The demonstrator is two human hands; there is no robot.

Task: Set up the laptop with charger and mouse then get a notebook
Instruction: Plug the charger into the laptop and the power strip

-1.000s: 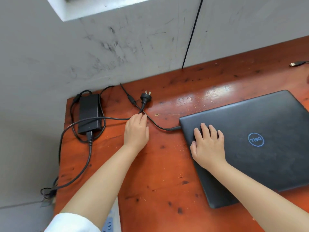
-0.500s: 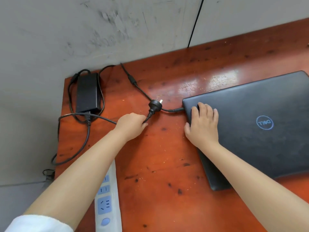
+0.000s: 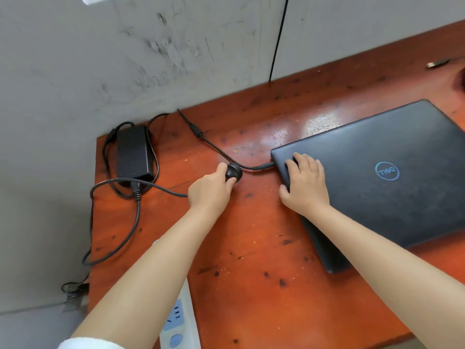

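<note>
With the thin black charger lead [image 3: 261, 167] already in the closed dark-grey laptop [image 3: 392, 177] under the flat, open right hand [image 3: 305, 183], the left hand [image 3: 210, 188] gripped the round black wall plug [image 3: 234, 171], not yet in the white power strip [image 3: 177, 321] below; mouse and notebook remained.

the near middle of the wooden desk [image 3: 251, 248], between the two forearms, lies bare and open to a passing hand. to the right the closed laptop [image 3: 377, 187] fills the surface. the back left corner is crowded by the charger brick [image 3: 132, 152] and its looping cable [image 3: 136, 222]. a thin cord [image 3: 216, 149] crosses toward the laptop. a power strip [image 3: 180, 321] sits off the near left edge.
</note>
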